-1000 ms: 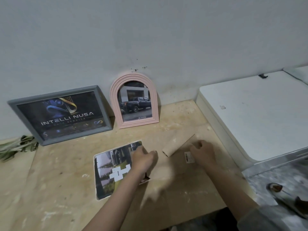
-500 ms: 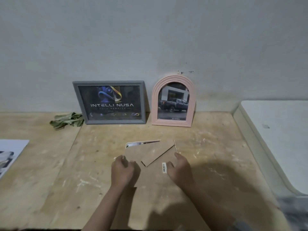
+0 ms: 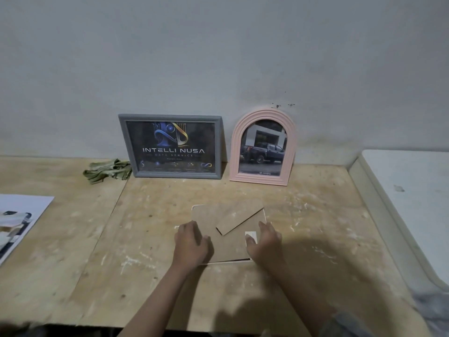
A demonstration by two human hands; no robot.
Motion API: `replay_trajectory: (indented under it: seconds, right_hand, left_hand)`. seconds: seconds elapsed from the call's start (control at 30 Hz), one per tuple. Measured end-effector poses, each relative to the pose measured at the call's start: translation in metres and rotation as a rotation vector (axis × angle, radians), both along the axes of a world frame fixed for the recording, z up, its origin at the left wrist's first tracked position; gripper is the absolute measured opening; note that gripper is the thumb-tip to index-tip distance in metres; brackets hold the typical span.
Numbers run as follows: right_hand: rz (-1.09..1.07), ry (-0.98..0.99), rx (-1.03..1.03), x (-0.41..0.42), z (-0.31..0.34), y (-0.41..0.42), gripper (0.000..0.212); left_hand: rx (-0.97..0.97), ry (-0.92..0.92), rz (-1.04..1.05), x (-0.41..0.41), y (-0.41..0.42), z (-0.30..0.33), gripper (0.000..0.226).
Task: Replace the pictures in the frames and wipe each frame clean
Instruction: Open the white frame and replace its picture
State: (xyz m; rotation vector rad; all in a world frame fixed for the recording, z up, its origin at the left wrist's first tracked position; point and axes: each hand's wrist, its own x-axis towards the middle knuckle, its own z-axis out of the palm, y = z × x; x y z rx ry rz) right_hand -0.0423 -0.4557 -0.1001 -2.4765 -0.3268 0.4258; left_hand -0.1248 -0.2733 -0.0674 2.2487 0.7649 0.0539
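Observation:
A small frame lies face down on the wooden table, its brown backing board (image 3: 227, 215) up, with a folding stand flap and a white sticker. My left hand (image 3: 190, 243) presses on its left edge and my right hand (image 3: 263, 240) on its right edge. A grey rectangular frame (image 3: 171, 145) with an "INTELLI NUSA" print leans on the wall. Beside it on the right leans a pink arched frame (image 3: 263, 145) showing a dark pickup truck. A crumpled green cloth (image 3: 107, 170) lies left of the grey frame.
A printed sheet of pictures (image 3: 17, 222) lies at the table's left edge. A white appliance top (image 3: 410, 193) borders the wooden table (image 3: 97, 263) on the right. The wall runs close behind the frames.
The backing board was tilted up over a printed picture; now it lies flat on the frame with both hands pressing on it. The view has swung left and steadied.

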Motion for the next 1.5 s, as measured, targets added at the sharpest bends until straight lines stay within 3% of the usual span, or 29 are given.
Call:
replay_trajectory:
  seconds: [0.2,0.33,0.43,0.53,0.63,0.73,0.87,1.1,1.27,1.5]
  right_hand:
    - [0.183,-0.042,-0.283,0.001,0.008,-0.011,0.046]
    - [0.261,-0.112,-0.45,0.003,0.016,-0.023,0.054]
    - [0.346,-0.19,-0.477,0.014,0.022,-0.031,0.043]
    - [0.407,-0.212,-0.385,0.034,0.026,-0.036,0.043]
    - [0.43,-0.245,-0.335,0.051,0.045,-0.031,0.077]
    - [0.558,-0.1,-0.528,0.065,0.056,-0.023,0.115]
    - [0.687,-0.031,-0.665,0.077,0.055,-0.015,0.124]
    - [0.773,-0.156,-0.667,0.076,0.055,-0.018,0.118]
    - [0.822,-0.268,-0.706,0.077,0.053,-0.01,0.116]
    - [0.818,-0.154,-0.649,0.08,0.047,-0.016,0.124]
  left_hand:
    - [0.108,0.034,-0.155,-0.008,0.006,-0.003,0.045]
    - [0.291,0.108,-0.284,-0.01,0.019,-0.001,0.063]
    - [0.421,0.18,-0.401,-0.005,0.033,0.003,0.071]
    - [0.419,0.212,-0.479,0.008,0.047,0.011,0.07]
    - [0.338,0.281,-0.574,0.025,0.061,0.014,0.107]
    - [0.372,0.442,-0.701,0.036,0.063,0.014,0.133]
    - [0.416,0.459,-0.769,0.038,0.06,0.015,0.133]
    - [0.432,0.466,-0.838,0.043,0.058,0.012,0.134]
    - [0.3,0.416,-0.854,0.043,0.065,0.006,0.137]
    - [0.182,0.373,-0.844,0.043,0.067,0.001,0.137]
